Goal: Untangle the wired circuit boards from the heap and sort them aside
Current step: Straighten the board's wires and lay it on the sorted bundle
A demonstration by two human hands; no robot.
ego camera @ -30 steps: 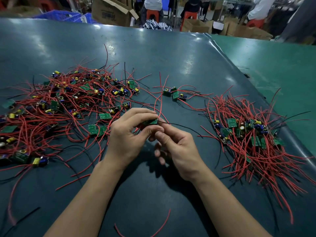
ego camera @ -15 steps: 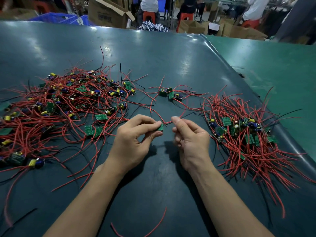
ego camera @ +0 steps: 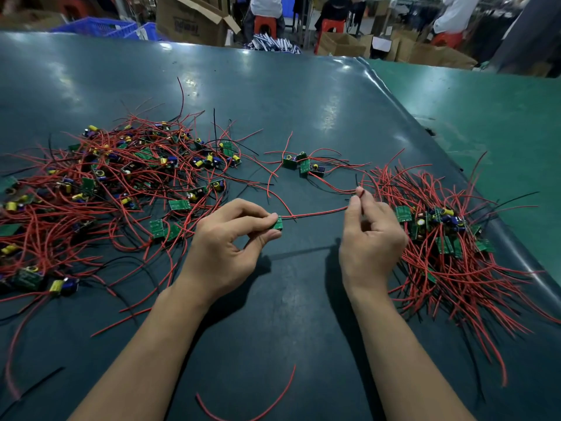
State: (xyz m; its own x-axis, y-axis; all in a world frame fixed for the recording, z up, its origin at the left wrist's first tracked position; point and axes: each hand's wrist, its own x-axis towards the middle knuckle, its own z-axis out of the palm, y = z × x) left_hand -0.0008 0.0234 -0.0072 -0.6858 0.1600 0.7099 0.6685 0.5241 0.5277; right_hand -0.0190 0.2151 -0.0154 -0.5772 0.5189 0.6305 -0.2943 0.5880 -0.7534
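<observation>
From the head camera, a large heap of wired circuit boards sprawls over the left of the table, its red and black leads knotted across green boards, yellow capacitors and blue parts. A second, tidier pile lies at the right, just beside the right hand, its red wires fanning toward the near right edge. Between the two, farther off, a small cluster of boards sits apart with its leads trailing both ways. One loose red wire curls at the near edge between the forearms. Stray leads from the heap cross the bare patch in front of the left hand.

The table is covered in a dark teal glossy sheet that catches overhead lights; a brighter green surface adjoins it at the right. Beyond the far edge stand cardboard boxes, blue crates, red stools and seated people.

The left hand is curled, thumb and forefinger pinching a small green circuit board held just above the middle of the table. Its red and black wires run taut to the right, where the right hand pinches their ends between thumb and raised forefinger, the other fingers loosely curled. Both forearms reach in from the near edge.
</observation>
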